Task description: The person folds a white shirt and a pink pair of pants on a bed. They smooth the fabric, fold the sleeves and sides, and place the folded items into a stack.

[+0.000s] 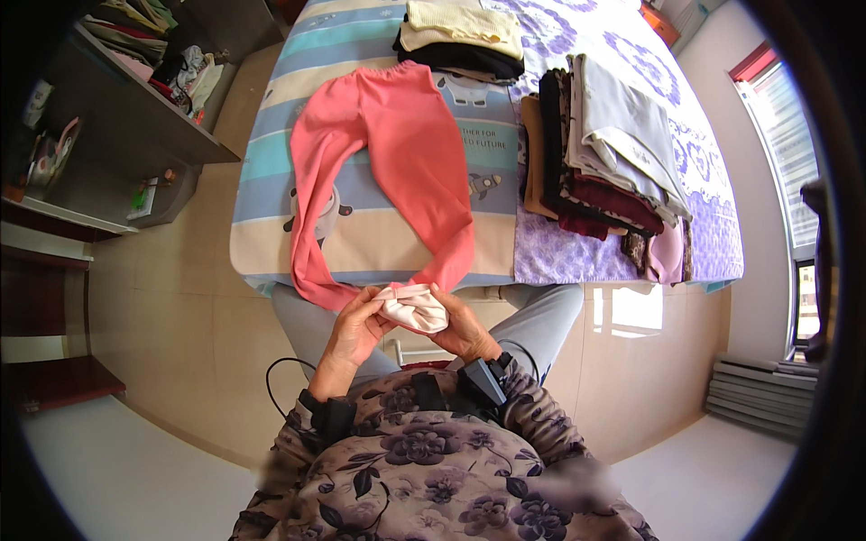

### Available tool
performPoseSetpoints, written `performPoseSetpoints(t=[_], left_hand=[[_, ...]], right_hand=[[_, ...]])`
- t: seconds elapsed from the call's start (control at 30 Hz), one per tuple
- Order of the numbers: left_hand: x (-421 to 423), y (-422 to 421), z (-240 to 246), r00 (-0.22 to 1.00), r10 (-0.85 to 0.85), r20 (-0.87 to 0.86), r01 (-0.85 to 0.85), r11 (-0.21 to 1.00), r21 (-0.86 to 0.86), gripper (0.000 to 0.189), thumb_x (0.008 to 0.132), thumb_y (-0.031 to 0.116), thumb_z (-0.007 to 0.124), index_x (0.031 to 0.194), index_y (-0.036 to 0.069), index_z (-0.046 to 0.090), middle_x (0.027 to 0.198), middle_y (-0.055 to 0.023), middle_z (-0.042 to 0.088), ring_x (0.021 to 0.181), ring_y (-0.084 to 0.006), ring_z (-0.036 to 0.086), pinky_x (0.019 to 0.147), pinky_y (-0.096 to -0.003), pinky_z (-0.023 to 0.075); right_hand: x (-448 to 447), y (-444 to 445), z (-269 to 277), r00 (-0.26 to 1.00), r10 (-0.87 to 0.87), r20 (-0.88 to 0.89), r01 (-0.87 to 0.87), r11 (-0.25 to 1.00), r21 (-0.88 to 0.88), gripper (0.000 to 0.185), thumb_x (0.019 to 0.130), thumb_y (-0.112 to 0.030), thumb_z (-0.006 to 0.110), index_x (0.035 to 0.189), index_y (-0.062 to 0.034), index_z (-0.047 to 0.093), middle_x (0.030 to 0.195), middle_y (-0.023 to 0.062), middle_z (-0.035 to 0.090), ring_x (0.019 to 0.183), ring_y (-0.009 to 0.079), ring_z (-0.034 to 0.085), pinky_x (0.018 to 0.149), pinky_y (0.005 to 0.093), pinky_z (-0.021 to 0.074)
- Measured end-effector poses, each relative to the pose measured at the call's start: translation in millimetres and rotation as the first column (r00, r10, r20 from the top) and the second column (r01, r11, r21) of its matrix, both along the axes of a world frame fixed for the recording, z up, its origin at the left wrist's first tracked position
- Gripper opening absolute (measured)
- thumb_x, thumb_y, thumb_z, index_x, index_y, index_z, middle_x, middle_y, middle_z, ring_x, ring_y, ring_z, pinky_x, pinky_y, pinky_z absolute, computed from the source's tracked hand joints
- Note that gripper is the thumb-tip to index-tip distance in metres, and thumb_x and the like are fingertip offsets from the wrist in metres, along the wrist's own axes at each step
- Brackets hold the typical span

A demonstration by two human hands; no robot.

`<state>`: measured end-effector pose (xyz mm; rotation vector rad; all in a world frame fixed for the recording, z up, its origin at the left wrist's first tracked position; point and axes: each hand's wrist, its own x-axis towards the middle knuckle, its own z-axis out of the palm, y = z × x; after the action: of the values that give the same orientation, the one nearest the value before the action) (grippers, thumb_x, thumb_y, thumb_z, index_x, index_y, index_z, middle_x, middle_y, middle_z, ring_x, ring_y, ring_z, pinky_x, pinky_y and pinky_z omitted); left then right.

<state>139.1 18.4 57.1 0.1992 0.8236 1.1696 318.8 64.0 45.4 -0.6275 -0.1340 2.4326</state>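
Coral-pink trousers (419, 155) lie spread on the bed, waistband away from me and legs bowed apart. The lower end of the right-hand leg comes over the bed's near edge to my hands. There a cuff (413, 308) is turned out, showing its whitish lining in loose folds. My left hand (358, 324) pinches the cuff's left side between thumb and fingers. On the opposite side my right hand (467, 328) grips it, with the fingertips partly hidden behind the fabric. The other leg's end hangs over the edge by my left hand.
A stack of folded clothes (609, 155) stands right on a purple-patterned cloth (541, 260). Another folded pile (463, 34) sits at the back of the bed (379, 250). Open shelving (135, 135) holding clothes is at left. Grey slabs (761, 392) are stacked by the window (785, 162).
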Motion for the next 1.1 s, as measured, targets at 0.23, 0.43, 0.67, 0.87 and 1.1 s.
performPoseSetpoints(t=[0.23, 0.43, 0.67, 0.87, 1.1], left_hand=[[7.0, 0.2, 10.0, 0.964, -0.232, -0.133, 0.237, 0.971, 0.024, 0.026, 0.082, 0.008, 0.061, 0.105, 0.006, 0.051, 0.092, -0.0013, 0.059, 0.085, -0.0086, 0.058, 0.076, -0.0213, 0.0462], [12.9, 6.1, 13.9, 0.896, -0.223, -0.385, 0.268, 0.961, 0.067, 0.027, 0.086, 0.011, 0.059, 0.111, 0.005, 0.048, 0.086, -0.0009, 0.060, 0.076, -0.0045, 0.056, 0.070, -0.0193, 0.0446], [7.8, 4.7, 14.9, 0.975, -0.110, -0.192, 0.126, 0.990, 0.071, 0.020, 0.093, 0.018, 0.050, 0.096, 0.002, 0.061, 0.090, -0.0012, 0.062, 0.081, -0.0063, 0.057, 0.072, -0.0208, 0.0463], [8.9, 3.1, 13.8, 0.990, -0.100, -0.100, 0.101, 0.995, 0.007, 0.019, 0.092, 0.019, 0.051, 0.098, 0.004, 0.061, 0.091, -0.0020, 0.062, 0.081, -0.0080, 0.059, 0.073, -0.0233, 0.0479], [10.0, 3.7, 13.5, 0.997, -0.058, -0.050, 0.057, 0.998, -0.024, 0.017, 0.091, 0.018, 0.053, 0.099, 0.006, 0.061, 0.090, -0.0019, 0.063, 0.082, -0.0082, 0.058, 0.072, -0.0242, 0.0479]], right_hand=[[6.9, -2.2, -2.1, 1.000, 0.001, -0.008, -0.002, 0.999, -0.046, 0.040, 0.094, -0.033, 0.046, 0.110, 0.0028, 0.052, 0.106, 0.0141, 0.059, 0.095, 0.0243, 0.060, 0.084, 0.0368, 0.0498], [6.7, -1.5, 0.7, 0.999, 0.013, 0.032, -0.011, 0.997, -0.082, 0.035, 0.092, -0.030, 0.050, 0.107, 0.0013, 0.053, 0.100, 0.0126, 0.060, 0.089, 0.0221, 0.061, 0.081, 0.0356, 0.0515], [9.2, 0.4, 7.9, 0.987, 0.160, -0.025, -0.155, 0.978, 0.138, 0.021, 0.084, -0.008, 0.059, 0.104, -0.0037, 0.055, 0.100, 0.0058, 0.060, 0.091, 0.0151, 0.059, 0.082, 0.0297, 0.0490], [6.9, 0.0, 7.3, 0.993, 0.117, 0.004, -0.117, 0.989, 0.093, 0.016, 0.087, -0.010, 0.058, 0.102, -0.0050, 0.054, 0.098, 0.0048, 0.060, 0.085, 0.0128, 0.060, 0.077, 0.0265, 0.0499], [6.2, 2.2, 7.4, 0.996, 0.091, 0.020, -0.092, 0.991, 0.094, 0.022, 0.091, -0.024, 0.053, 0.102, -0.0049, 0.055, 0.096, 0.0062, 0.061, 0.086, 0.0144, 0.059, 0.077, 0.0279, 0.0492]])
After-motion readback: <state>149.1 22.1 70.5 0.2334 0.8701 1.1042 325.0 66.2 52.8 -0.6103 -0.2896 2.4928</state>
